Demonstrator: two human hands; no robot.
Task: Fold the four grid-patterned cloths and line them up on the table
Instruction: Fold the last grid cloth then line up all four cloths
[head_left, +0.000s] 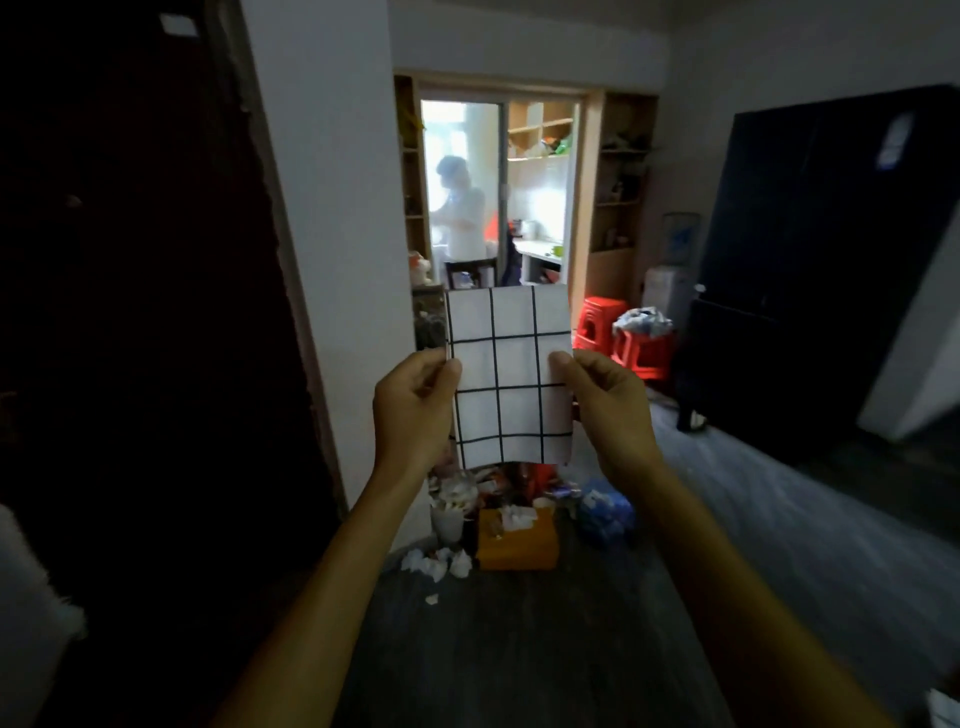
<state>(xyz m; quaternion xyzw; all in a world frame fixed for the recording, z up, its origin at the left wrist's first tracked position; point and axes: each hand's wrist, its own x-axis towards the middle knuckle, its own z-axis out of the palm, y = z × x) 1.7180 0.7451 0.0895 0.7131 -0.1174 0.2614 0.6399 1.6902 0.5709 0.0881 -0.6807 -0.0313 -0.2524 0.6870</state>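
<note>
Left hand and right hand each pinch a side edge of the cloth, holding it upright, probably to square the fold.

You hold one white cloth with a black grid pattern upright in the air, folded into a tall narrow rectangle. Its side edges are pinched at mid-height, its top edge is straight, and its bottom edge hangs free.

Nothing here can be read. The pale stickers on the dark cabinet are too blurred.
</note>
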